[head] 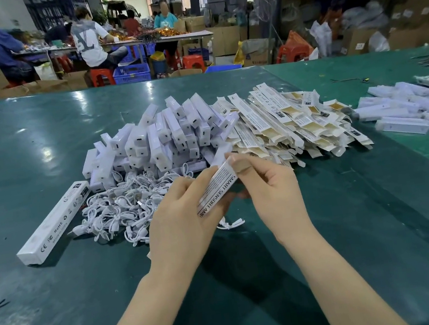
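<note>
At frame centre, the left hand (185,214) and right hand (267,182) grip a carton (218,188), one closed box (52,222) lying at left while heaped lamps (165,136), cables (120,209) and flat cartons (285,124) await packing.

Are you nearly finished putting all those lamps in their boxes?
Not nearly. One closed box at the left looks finished. The left hand and right hand hold one carton, which seems to be just opening. A big heap of lamps, a tangle of cables and a stack of flat cartons are waiting.
</note>
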The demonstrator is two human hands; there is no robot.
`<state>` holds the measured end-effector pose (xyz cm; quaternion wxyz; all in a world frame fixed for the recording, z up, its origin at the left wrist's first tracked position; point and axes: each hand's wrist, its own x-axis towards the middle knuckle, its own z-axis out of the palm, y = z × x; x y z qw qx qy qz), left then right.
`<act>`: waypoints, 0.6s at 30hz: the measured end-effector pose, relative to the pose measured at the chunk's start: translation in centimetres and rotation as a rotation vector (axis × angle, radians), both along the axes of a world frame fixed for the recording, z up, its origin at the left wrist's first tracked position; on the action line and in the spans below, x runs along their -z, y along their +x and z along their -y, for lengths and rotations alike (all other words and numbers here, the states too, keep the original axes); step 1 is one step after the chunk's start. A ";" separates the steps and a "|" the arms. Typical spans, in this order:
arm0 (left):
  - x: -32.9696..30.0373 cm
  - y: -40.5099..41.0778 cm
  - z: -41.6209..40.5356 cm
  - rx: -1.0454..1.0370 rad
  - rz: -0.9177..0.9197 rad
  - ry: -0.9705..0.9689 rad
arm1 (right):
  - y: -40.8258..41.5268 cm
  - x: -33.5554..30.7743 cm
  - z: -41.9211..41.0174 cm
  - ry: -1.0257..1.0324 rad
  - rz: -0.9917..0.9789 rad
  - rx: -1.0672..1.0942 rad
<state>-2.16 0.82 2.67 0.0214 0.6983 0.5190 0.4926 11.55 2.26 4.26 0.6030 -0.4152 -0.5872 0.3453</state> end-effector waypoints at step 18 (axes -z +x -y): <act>0.3 -0.2 -0.1 -0.038 -0.049 -0.019 | -0.4 1.2 -0.4 0.125 0.240 0.110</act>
